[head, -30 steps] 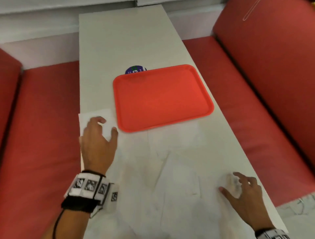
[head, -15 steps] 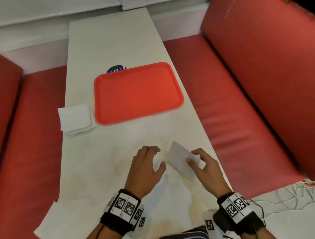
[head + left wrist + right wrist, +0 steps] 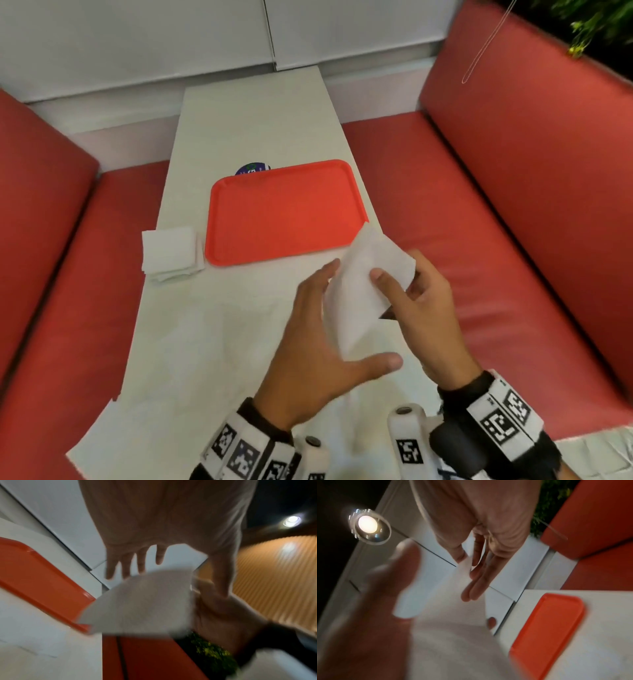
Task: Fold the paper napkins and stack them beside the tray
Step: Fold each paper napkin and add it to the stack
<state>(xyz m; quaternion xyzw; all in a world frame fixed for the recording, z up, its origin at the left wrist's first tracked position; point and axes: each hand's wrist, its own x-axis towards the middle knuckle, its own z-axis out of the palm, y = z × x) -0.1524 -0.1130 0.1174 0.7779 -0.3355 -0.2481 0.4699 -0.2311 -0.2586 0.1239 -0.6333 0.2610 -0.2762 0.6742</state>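
A white paper napkin [image 3: 363, 291] hangs in the air over the table's right edge, near the orange tray's [image 3: 284, 209] near right corner. My right hand [image 3: 394, 284] pinches its right side, thumb in front and fingers behind. My left hand [image 3: 318, 325] is open, with straight fingers against the napkin's left edge and the thumb under its lower tip. A stack of folded napkins [image 3: 169, 251] lies just left of the tray. The left wrist view shows spread fingers [image 3: 126, 568] behind the napkin [image 3: 140, 604]. In the right wrist view, my right hand [image 3: 467, 572] clamps the sheet [image 3: 453, 615].
Several flat unfolded napkins [image 3: 191, 359] cover the near part of the narrow white table [image 3: 239, 120]. A round blue disc [image 3: 251, 168] peeks out behind the tray. Red benches [image 3: 51, 274] flank both long sides, and a wall closes the far end.
My left hand left the folded stack and came right. My right hand lifted a napkin from the near right table edge, and both hands now meet at it in the air.
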